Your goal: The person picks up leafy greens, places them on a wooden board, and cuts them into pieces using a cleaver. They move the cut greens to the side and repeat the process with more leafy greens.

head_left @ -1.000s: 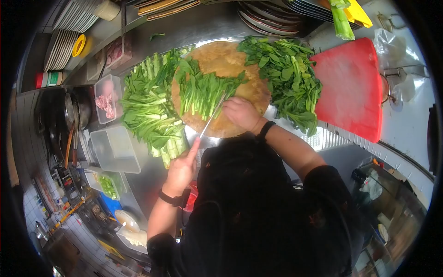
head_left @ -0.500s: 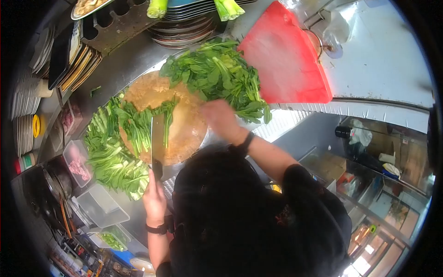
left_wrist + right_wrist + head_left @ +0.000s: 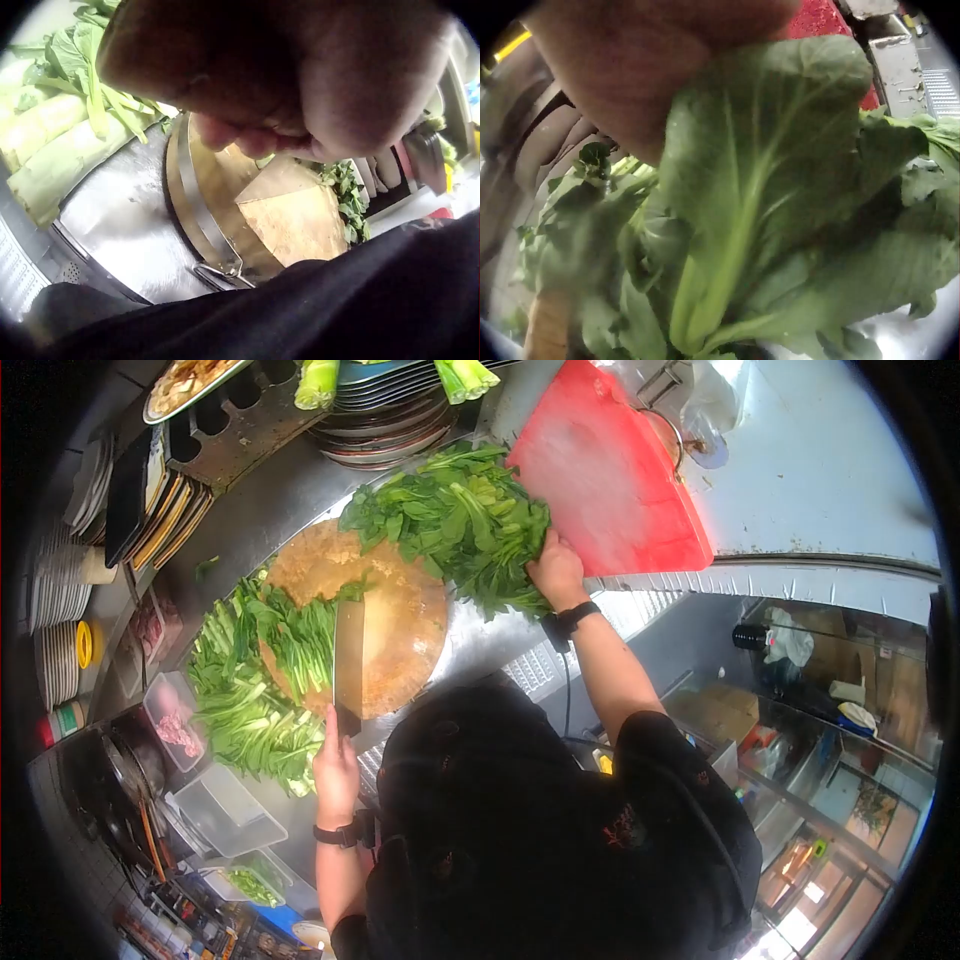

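Note:
My left hand (image 3: 337, 770) grips a cleaver (image 3: 348, 650), its broad blade pointing away over a round wooden chopping block (image 3: 405, 620). Leafy greens (image 3: 300, 635) lie on the block along the blade's left side. More greens with thick pale stems (image 3: 82, 142) spread off the block's left edge. At the right end of another pile of leafy greens (image 3: 470, 525), which overlaps the block's far right rim, is my right hand (image 3: 560, 572). Its fingers are among the leaves. A large leaf (image 3: 757, 165) hides them in the right wrist view, so I cannot tell how they are curled.
A red cutting board (image 3: 610, 480) lies right of the greens. On the left stand an unfilled clear plastic container (image 3: 225, 810) and one with raw meat (image 3: 175, 725). Stacked plates (image 3: 385, 425) line the far side. A metal band (image 3: 196, 180) rings the chopping block.
My right hand has left the greens on the block and moved right to the far-right pile. The cleaver, tilted earlier, now points straight away from me. The head view has turned rightward.

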Tool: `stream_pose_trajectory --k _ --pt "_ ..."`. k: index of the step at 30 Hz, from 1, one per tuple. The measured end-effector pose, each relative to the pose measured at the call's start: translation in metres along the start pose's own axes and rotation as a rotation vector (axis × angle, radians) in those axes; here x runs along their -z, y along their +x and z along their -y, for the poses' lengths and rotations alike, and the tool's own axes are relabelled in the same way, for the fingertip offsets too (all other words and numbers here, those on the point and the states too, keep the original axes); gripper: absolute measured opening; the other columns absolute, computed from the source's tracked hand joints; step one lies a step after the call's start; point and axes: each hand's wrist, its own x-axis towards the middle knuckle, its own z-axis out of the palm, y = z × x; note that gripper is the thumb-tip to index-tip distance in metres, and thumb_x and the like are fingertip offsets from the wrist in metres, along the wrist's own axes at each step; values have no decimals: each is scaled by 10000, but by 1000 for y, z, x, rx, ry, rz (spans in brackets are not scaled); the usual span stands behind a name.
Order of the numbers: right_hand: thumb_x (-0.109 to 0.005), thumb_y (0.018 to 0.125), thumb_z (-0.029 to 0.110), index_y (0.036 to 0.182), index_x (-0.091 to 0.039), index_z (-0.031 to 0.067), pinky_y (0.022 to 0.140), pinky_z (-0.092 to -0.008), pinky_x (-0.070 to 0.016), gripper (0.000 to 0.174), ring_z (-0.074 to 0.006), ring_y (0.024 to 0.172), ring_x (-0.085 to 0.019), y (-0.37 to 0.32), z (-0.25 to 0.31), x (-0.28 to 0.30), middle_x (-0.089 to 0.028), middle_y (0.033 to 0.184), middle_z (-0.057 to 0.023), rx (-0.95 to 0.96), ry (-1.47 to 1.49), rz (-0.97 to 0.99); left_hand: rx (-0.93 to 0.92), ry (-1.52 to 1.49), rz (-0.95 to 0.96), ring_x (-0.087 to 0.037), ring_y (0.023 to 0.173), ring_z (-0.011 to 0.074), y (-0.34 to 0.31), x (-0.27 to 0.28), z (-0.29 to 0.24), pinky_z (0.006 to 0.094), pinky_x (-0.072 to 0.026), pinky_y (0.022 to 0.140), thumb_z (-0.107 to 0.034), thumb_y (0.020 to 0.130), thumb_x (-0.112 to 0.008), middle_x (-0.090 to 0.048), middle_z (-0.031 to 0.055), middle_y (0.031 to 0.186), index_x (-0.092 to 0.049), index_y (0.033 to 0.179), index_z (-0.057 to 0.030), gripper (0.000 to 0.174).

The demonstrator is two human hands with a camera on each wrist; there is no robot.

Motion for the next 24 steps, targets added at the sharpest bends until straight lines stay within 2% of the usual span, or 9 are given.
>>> stream_pose_trajectory --k 8,10,15,17,18,20,21,23,24 --pt "-808 839 158 1321 -526 6 995 -533 -551 579 -477 1149 -658 3 -9 -9 -618 1303 -285 55 146 -49 -35 -60 -88 -676 694 404 -7 -8 3 450 -540 670 22 996 -622 -686 272 859 -387 1666 -170 735" --pt "-795 799 87 1266 -584 21 902 -516 -563 516 -465 1055 -659 2 -5 -10 -644 1160 -254 110 160 -226 19 -76 -46 -701 730 421 -7 -5 1 471 -545 678 18 997 -615 -713 300 954 -394 1660 -160 721" --pt "-759 798 23 1166 -620 -5 873 -537 -542 394 -460 983 -631 1 10 35 -626 1145 -250 348 133 -444 -49 -93 -78 -710 745 429 -5 -7 7 491 -541 669 -5 1006 -610 -717 299 949 -411 1648 -150 688" --pt "-745 828 17 1200 -619 12 838 -443 -544 393 -333 920 -659 5 20 48 -659 1054 -173 341 266 -521 -51 -91 -86 -709 742 428 -3 -8 9 493 -540 666 -14 1010 -609 -715 295 930 -415 1645 -148 678" --pt "-745 828 17 1200 -619 12 838 -443 -544 393 -333 920 -659 5 28 57 -659 1054 -173 352 269 -520 -74 -114 -95 -702 723 428 -2 -10 12 495 -534 656 -20 1010 -613 -700 285 876 -417 1645 -150 678" --pt "-703 877 -5 1258 -621 36 775 -323 -517 391 -162 857 -642 -7 46 74 -658 935 -49 103 973 -97 -79 -128 -113 -695 705 427 -4 -8 14 496 -529 646 -26 1009 -617 -685 275 823 -418 1646 -153 679" --pt "-703 877 -5 1258 -621 36 775 -323 -517 391 -162 857 -642 -14 57 78 -658 935 -49 111 980 -79 -43 -124 -75 -687 684 425 -3 -5 10 496 -525 639 -31 1007 -622 -677 273 804 -418 1647 -161 684" --pt "-602 963 -42 1343 -606 34 789 -272 -503 388 -55 876 -607 -30 81 75 -641 950 51 153 1539 296 -50 -134 -82 -663 629 418 -2 -7 10 497 -509 615 -43 1003 -633 -644 261 734 -418 1650 -190 697" --pt "-593 953 -68 1385 -595 37 814 -265 -504 445 -84 858 -623 -40 93 66 -648 945 36 161 1654 425 -54 -134 -79 -663 626 416 -3 -7 12 499 -506 613 -44 1003 -632 -641 259 729 -418 1650 -196 698"
